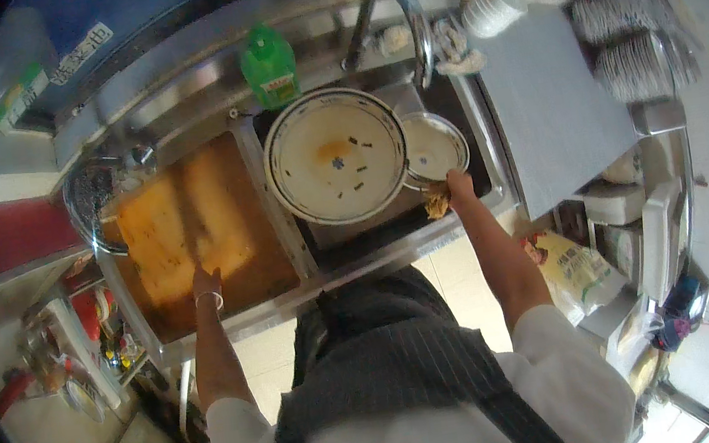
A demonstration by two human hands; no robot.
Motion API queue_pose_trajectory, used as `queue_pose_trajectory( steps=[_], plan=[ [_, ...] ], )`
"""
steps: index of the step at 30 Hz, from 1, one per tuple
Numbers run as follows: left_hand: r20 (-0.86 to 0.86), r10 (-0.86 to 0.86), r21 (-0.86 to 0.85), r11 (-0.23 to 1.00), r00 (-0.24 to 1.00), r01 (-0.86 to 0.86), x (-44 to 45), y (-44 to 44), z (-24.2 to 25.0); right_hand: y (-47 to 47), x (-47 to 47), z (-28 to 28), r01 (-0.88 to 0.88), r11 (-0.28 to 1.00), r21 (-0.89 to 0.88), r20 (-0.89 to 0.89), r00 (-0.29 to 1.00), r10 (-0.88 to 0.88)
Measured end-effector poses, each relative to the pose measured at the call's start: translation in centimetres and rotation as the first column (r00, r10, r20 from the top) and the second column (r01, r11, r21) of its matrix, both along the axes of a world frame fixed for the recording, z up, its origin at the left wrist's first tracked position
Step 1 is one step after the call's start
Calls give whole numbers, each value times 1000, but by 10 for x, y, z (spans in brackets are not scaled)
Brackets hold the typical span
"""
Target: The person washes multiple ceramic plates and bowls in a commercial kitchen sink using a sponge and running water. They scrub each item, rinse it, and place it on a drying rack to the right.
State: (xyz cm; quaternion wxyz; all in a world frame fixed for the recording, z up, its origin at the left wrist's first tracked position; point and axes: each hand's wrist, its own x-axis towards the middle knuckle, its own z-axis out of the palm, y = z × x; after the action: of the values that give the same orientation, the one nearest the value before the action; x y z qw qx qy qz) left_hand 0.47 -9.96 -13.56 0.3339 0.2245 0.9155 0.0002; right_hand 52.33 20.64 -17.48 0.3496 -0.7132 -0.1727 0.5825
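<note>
My left hand [206, 284], with a pale bracelet at the wrist, reaches into the murky orange-brown water [223, 206] of the left sink basin. Its fingertips are hard to make out there. At the right basin, my right hand [461, 189] grips the near rim of a small white bowl [430, 143]. A crumpled yellow-brown cloth or scrubber [438, 204] sits against that hand; whether the fingers also hold it is unclear. Left of the small bowl is a large white bowl [329, 187] with a dark patterned rim, a brown stain and several dark bits inside.
A curved metal faucet [419, 29] arches over the right basin. Behind the sink stands a green pump bottle [269, 67]. To the right are a grey counter [555, 98], stacked white bowls [491, 6] and rows of stacked dishes [632, 67]. A wire strainer [91, 197] rests at far left.
</note>
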Motion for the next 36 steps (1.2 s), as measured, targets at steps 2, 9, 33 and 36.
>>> queue_pose_trajectory(
  steps=[2,9,33,36],
  plan=[
    [-40,-49,-75,996,998,46,-16,-7,-10,-1,-9,-7,67,993,-99,18,998,-66],
    [-232,-374,-532,822,898,205,-52,14,-87,1,-25,-11,68,970,-234,160,987,-31],
    [491,183,644,582,851,-497,-67,30,-97,-22,-11,90,-276,961,25,-208,938,275],
    [702,364,427,473,612,-770,-53,32,-15,-11,-23,102,-262,965,-7,-239,938,253]
  ],
)
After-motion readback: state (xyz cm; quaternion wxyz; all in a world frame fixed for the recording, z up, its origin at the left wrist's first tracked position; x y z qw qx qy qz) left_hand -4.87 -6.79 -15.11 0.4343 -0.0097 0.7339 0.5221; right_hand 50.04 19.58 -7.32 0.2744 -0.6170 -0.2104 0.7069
